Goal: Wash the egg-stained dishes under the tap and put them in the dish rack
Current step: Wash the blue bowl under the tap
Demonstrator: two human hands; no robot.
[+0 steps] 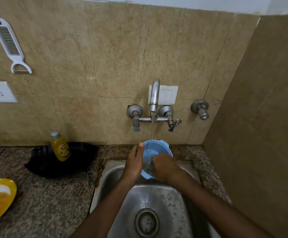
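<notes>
A light blue plastic bowl [154,148] is held tilted over the steel sink [157,200], under a thin stream running from the wall tap [154,95]. My left hand [133,162] grips the bowl's left rim, thumb up along the edge. My right hand [163,166] is curled inside the bowl and seems to clutch a greenish scrubber [147,167], mostly hidden. A yellow plate [0,201] with an egg-stained white dish on it sits at the far left of the counter.
A black dish rack [62,162] stands on the granite counter left of the sink, with a yellow dish soap bottle [60,146] in front of it. A grater-peeler [9,43] and a socket hang on the tiled wall. A side wall closes off the right.
</notes>
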